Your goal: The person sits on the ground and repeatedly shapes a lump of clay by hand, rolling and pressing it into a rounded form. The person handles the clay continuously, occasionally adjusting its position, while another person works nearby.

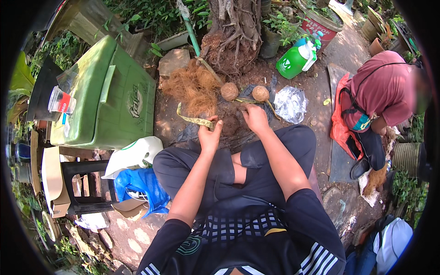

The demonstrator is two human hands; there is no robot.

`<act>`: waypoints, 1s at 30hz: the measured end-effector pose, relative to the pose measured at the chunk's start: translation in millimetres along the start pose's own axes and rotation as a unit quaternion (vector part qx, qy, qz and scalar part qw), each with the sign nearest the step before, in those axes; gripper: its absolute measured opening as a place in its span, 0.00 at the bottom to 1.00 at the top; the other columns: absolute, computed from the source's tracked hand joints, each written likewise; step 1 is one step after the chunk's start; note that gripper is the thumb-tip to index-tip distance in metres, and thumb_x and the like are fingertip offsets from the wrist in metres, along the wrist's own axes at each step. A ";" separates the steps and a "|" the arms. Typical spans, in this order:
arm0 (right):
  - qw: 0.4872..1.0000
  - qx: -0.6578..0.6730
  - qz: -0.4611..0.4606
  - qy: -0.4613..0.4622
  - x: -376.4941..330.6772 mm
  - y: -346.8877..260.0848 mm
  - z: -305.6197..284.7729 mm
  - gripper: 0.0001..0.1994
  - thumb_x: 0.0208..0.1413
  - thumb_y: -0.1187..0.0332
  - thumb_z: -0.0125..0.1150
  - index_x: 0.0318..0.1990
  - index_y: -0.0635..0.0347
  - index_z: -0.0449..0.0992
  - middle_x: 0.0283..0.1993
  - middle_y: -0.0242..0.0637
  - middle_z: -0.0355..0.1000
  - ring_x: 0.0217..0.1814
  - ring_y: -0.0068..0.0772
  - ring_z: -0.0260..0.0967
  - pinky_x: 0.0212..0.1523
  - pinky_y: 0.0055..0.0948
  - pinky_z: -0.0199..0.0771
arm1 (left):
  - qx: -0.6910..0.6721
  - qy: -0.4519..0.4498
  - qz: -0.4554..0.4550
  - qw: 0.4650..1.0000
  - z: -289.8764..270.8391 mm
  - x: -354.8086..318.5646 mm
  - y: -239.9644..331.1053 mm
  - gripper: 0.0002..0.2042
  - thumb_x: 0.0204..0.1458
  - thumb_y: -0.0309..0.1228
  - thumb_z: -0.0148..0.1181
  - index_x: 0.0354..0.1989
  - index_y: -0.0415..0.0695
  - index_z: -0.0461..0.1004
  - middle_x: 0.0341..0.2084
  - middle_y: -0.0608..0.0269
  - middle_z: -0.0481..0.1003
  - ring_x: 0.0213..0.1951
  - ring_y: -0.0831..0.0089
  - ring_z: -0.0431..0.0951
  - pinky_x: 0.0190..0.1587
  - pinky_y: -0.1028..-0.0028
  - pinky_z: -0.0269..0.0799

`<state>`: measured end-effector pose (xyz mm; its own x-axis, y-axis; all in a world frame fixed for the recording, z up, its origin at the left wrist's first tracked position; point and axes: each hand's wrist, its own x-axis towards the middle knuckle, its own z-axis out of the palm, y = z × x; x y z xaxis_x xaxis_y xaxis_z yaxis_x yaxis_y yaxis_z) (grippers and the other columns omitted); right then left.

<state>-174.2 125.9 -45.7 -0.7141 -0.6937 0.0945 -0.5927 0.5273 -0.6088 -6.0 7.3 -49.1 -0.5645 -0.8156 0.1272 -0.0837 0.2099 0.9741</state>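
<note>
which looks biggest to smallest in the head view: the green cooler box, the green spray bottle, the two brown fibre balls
1. green cooler box, by far the largest.
2. green spray bottle, much smaller.
3. The two fibre balls, left ball and right ball, look about alike, so I would not rank them.

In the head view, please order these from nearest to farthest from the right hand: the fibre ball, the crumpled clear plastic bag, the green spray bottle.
From the right hand:
1. Fibre ball, just above it.
2. Crumpled clear plastic bag, to its right.
3. Green spray bottle, farther up and right.
</note>
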 end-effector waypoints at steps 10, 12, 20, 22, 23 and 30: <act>0.966 0.127 -0.137 -0.181 -15.4 -29.2 -56.0 0.14 0.54 0.67 0.63 0.48 0.58 0.79 0.41 0.52 0.77 0.46 0.55 0.74 0.47 0.45 0.74 | 0.295 -0.125 0.049 0.946 -4.7 -5.0 46.1 0.21 0.46 0.40 0.70 0.48 0.45 0.78 0.44 0.48 0.77 0.45 0.49 0.78 0.46 0.59 0.74; 0.965 0.109 -0.151 -0.184 -19.7 -31.6 -65.6 0.14 0.54 0.67 0.63 0.47 0.58 0.79 0.39 0.53 0.77 0.45 0.56 0.74 0.46 0.45 0.74 | 0.314 -0.158 0.030 0.936 -4.6 -6.1 51.4 0.19 0.47 0.41 0.70 0.44 0.45 0.78 0.39 0.49 0.79 0.42 0.49 0.79 0.44 0.58 0.74; 0.968 0.145 -0.102 -0.178 -13.9 -12.2 -82.3 0.11 0.58 0.69 0.60 0.46 0.64 0.77 0.33 0.50 0.76 0.36 0.43 0.77 0.41 0.37 0.73 | 0.326 -0.139 0.006 0.935 -3.4 -8.6 55.6 0.20 0.50 0.47 0.66 0.39 0.42 0.78 0.32 0.48 0.79 0.39 0.47 0.80 0.41 0.57 0.74; 0.969 0.181 -0.071 -0.156 -14.9 -5.6 -74.4 0.10 0.59 0.70 0.59 0.46 0.64 0.76 0.34 0.45 0.76 0.35 0.35 0.76 0.39 0.34 0.73 | 0.321 -0.126 0.009 0.938 -5.0 -7.8 50.3 0.21 0.50 0.49 0.66 0.38 0.40 0.78 0.31 0.47 0.79 0.38 0.46 0.80 0.40 0.57 0.74; 0.967 0.203 -0.060 -0.142 -15.4 -1.9 -70.8 0.10 0.60 0.70 0.59 0.46 0.64 0.76 0.35 0.43 0.76 0.34 0.31 0.75 0.39 0.32 0.73 | 0.323 -0.119 0.005 0.939 -6.3 -7.4 47.0 0.22 0.50 0.50 0.66 0.38 0.40 0.78 0.30 0.46 0.79 0.37 0.46 0.80 0.40 0.56 0.74; 0.898 0.416 0.129 0.064 -1.2 40.4 -85.3 0.14 0.60 0.70 0.59 0.52 0.63 0.72 0.39 0.43 0.76 0.39 0.33 0.75 0.41 0.32 0.73 | 0.337 -0.025 -0.084 0.938 -15.7 1.7 29.4 0.28 0.47 0.53 0.67 0.30 0.32 0.78 0.27 0.39 0.79 0.35 0.45 0.81 0.40 0.56 0.74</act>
<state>-229.0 189.9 -3.3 -0.8559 -0.5114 -0.0775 0.0439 0.0775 -0.9960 3.5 3.6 -17.3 -0.5327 -0.8452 -0.0427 -0.6650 0.3869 0.6388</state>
